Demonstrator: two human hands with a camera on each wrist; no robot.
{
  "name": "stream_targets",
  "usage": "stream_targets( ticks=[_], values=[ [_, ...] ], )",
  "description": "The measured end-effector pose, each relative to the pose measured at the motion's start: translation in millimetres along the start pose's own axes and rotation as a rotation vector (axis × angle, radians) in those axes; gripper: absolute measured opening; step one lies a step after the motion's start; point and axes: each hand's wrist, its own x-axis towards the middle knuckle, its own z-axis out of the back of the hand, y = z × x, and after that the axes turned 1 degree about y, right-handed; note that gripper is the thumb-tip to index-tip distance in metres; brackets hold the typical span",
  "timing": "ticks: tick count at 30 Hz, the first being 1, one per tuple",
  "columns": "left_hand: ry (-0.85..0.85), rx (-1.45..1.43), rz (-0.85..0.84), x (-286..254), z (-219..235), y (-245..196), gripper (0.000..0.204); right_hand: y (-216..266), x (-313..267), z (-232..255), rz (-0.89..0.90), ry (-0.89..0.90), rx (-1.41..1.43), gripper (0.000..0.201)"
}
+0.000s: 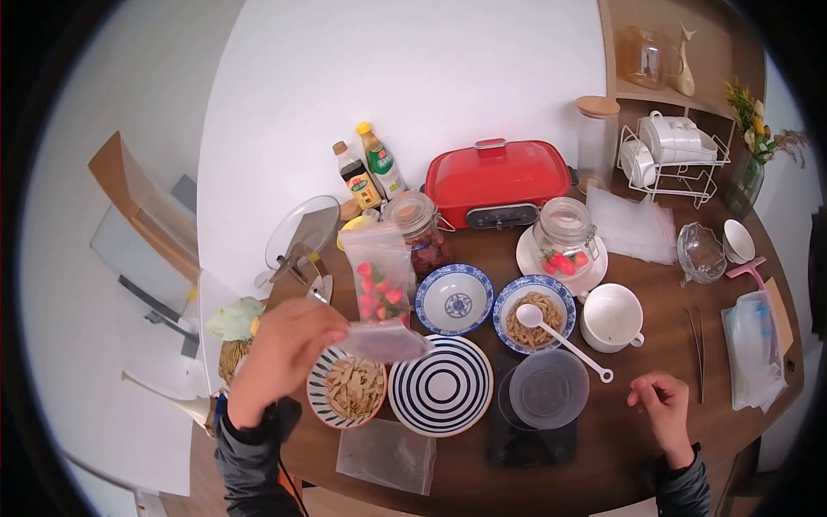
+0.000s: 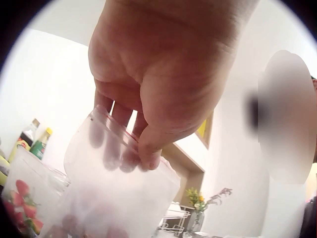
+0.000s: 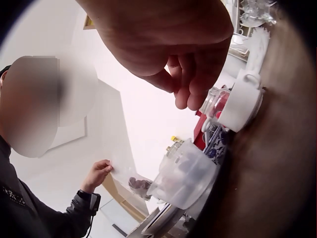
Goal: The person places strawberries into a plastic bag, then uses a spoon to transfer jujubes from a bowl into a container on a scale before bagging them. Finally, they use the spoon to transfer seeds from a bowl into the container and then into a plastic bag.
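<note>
My left hand pinches the top edge of a clear zip bag between thumb and fingers. Dark red pieces lie at the bottom of this bag, blurred through the plastic in the left wrist view. Just behind it stands another zip bag, holding strawberries. Below the held bag are a bowl of pale dried slices and a blue-striped plate. My right hand hovers over the table's right side, fingers loosely curled and holding nothing, as the right wrist view also shows.
A plastic tub sits on a black scale. Behind are a patterned bowl, a white spoon across another bowl, a white cup, jars and a red cooker. Tweezers lie at right; a flat bag lies in front.
</note>
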Motion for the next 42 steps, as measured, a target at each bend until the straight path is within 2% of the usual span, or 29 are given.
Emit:
stream_targets(
  ticks=[2,5,6,9,13,15,18,21,23,24,25,26,28,29,30,32,33,34,36,38,40,42],
  values=[
    [0.012,-0.003,-0.002,6.3,-2.0,26.1,0.009,-6.9,6.7,1.6,-0.108,0.024,0.026,0.014],
    [-0.036,-0.040,0.094,14.5,-12.3,59.5,0.011,-17.7,17.1,-1.1,-0.181,0.071,-0.002,0.014],
    [-0.037,-0.040,0.100,17.6,-16.0,67.3,0.011,-19.9,18.9,-2.8,-0.181,0.077,-0.004,0.014],
    [0.009,-0.052,0.103,20.8,-26.3,85.9,0.011,-26.0,24.7,-8.9,-0.203,0.258,-0.066,0.012],
    [0.039,-0.063,0.118,16.3,-38.1,113.0,0.013,-31.1,30.2,-15.6,-0.196,0.337,-0.052,0.010],
    [0.032,-0.055,0.115,16.0,-40.9,119.7,0.013,-33.6,33.6,-16.7,-0.245,0.417,-0.016,0.010],
    [0.090,-0.096,0.172,21.0,-42.5,120.2,0.012,-42.8,36.9,-17.2,-0.263,0.432,0.002,0.011],
    [0.061,-0.110,0.186,23.7,-56.2,130.5,0.012,-43.6,40.5,-16.4,-0.339,0.423,0.034,0.010],
    [0.013,-0.145,0.306,23.5,-66.8,136.0,0.016,-46.6,39.9,-16.4,-0.333,0.425,0.035,0.010],
    [0.008,-0.147,0.304,23.7,-69.2,136.1,0.016,-47.8,39.7,-15.7,-0.335,0.430,0.039,0.010],
    [-0.045,-0.008,0.259,23.5,-70.6,136.0,0.021,-48.1,40.0,-14.3,-0.333,0.428,0.037,0.010],
    [-0.095,0.132,0.213,23.0,-71.3,135.4,0.027,-48.5,39.9,-13.1,-0.347,0.433,0.010,0.011],
    [-0.137,0.178,0.197,18.7,-71.8,130.5,0.030,-52.0,37.6,-11.7,-0.378,0.438,-0.013,0.012],
    [-0.177,0.225,0.182,14.9,-72.7,126.1,0.033,-54.6,38.9,-10.8,-0.330,0.423,-0.013,0.012],
    [-0.152,0.214,0.192,12.3,-71.8,120.3,0.033,-55.8,38.4,-9.6,-0.293,0.413,-0.013,0.013],
    [-0.228,0.300,0.187,5.2,-67.3,105.4,0.035,-61.5,36.8,-10.7,-0.292,0.377,0.024,0.013],
    [-0.289,0.353,0.131,1.6,-66.4,98.5,0.029,-59.6,38.0,-10.2,-0.279,0.383,0.011,0.014],
    [-0.257,0.343,0.144,-7.4,-66.2,88.1,0.029,-58.0,37.0,-9.8,-0.271,0.390,0.001,0.014],
    [-0.147,0.129,0.330,-25.9,-64.3,64.7,0.020,-62.1,36.1,-9.9,-0.243,0.375,0.019,0.015],
    [-0.107,0.045,0.384,-48.4,-73.7,29.5,0.013,-66.5,36.0,-8.7,-0.253,0.389,0.025,0.016],
    [0.107,0.127,0.287,-72.4,-82.9,1.4,0.013,-65.3,36.0,-10.5,-0.217,0.386,0.015,0.016],
    [0.187,0.061,0.218,-98.7,-101.3,-21.8,0.021,-65.3,35.6,-10.8,-0.225,0.390,0.015,0.016]
  ],
)
